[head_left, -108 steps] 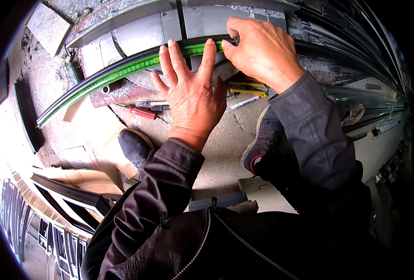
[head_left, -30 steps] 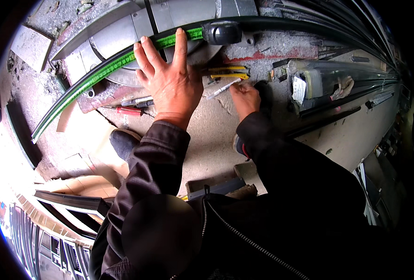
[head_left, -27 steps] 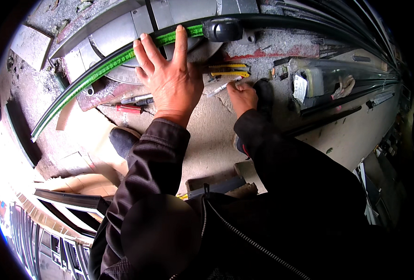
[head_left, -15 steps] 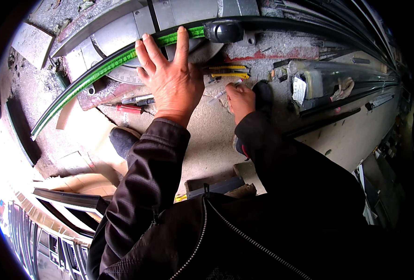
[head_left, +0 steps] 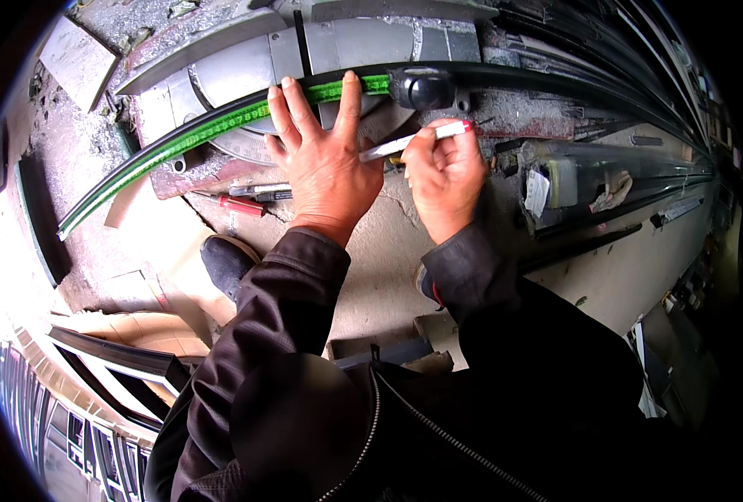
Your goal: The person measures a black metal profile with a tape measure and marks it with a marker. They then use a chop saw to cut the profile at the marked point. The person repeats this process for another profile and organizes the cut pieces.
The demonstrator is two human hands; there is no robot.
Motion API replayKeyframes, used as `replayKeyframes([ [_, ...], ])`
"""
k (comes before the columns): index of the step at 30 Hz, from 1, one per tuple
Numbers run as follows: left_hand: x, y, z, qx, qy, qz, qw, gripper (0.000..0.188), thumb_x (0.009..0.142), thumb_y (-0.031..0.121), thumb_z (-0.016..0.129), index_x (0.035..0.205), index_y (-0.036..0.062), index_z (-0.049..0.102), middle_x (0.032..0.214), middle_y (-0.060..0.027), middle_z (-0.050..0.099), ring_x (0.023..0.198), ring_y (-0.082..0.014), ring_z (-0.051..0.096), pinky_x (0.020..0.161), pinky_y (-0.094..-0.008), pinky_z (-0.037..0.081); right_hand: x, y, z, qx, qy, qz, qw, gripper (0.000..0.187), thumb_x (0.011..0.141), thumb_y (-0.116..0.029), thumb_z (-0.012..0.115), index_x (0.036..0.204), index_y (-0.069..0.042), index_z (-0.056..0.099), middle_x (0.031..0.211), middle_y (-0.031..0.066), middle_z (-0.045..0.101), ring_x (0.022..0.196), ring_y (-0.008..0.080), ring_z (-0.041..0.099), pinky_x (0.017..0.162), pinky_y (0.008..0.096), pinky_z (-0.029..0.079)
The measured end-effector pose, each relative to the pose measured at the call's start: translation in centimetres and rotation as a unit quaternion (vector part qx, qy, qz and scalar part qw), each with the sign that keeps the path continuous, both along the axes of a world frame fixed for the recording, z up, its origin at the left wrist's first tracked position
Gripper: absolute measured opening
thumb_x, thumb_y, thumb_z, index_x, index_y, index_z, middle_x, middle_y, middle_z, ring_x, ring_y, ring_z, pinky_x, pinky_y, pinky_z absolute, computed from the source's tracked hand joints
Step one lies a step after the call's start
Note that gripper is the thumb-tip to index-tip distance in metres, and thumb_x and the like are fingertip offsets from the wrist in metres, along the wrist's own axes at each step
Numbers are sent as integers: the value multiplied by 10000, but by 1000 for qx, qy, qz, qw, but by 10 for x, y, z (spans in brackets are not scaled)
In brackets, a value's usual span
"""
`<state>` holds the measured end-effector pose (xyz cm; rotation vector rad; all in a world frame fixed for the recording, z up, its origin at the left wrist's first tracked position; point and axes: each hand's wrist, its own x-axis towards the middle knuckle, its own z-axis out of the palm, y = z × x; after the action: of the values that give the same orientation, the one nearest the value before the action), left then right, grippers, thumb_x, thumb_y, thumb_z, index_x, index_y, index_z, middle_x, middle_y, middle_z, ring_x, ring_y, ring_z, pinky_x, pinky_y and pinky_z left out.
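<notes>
My left hand lies with fingers spread, its fingertips pressing on the green blade of a tape measure. That blade runs along a long black profile, which lies across the grey round saw table. The black tape measure case sits on the profile, right of my left fingers. My right hand is closed round a white marker pen with a red end. The pen's other end points left and reaches the side of my left hand; whether it touches cannot be seen.
A red-handled screwdriver and pens lie near the saw base. On the right are a clear plastic-wrapped bundle and stacked black profiles. Cardboard lies at left, with a dark frame nearer me.
My right hand has risen from low near the floor toward the saw table, bringing the marker pen beside my left hand. The left hand keeps its place on the tape measure; the view has shifted slightly.
</notes>
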<state>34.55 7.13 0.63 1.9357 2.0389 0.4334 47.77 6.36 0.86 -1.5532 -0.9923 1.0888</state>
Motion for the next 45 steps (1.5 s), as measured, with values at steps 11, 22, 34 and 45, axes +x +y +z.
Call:
replayKeyframes([
  [11,-5,-1,-1,-7,-6,-11,1000,818,786,285,675,1548,292,378,1584,-364,124,1485,-544,97,1032,-735,270,7,10,12,23,-17,163,986,118,941,-71,668,1019,-11,602,804,26,664,686,46,604,609,241,512],
  [22,-4,0,2,-31,20,-6,999,794,828,402,656,1559,316,358,1565,-354,166,1460,-554,142,1098,-650,250,10,21,22,14,-84,217,972,130,968,-135,659,1029,-29,616,769,75,679,656,127,649,608,292,505],
  [34,-5,1,3,-10,-15,0,1000,805,798,416,702,1532,275,404,1579,-369,152,1484,-538,115,1022,-731,289,8,29,35,6,-117,260,959,117,963,-123,656,999,-21,610,807,115,711,729,208,724,643,322,549],
  [45,-3,3,2,-4,-26,8,1000,780,801,383,688,1520,241,419,1571,-378,155,1484,-537,113,1017,-745,285,-5,28,38,49,-172,221,959,121,996,-133,643,954,-41,576,678,-39,586,599,12,495,538,220,418],
])
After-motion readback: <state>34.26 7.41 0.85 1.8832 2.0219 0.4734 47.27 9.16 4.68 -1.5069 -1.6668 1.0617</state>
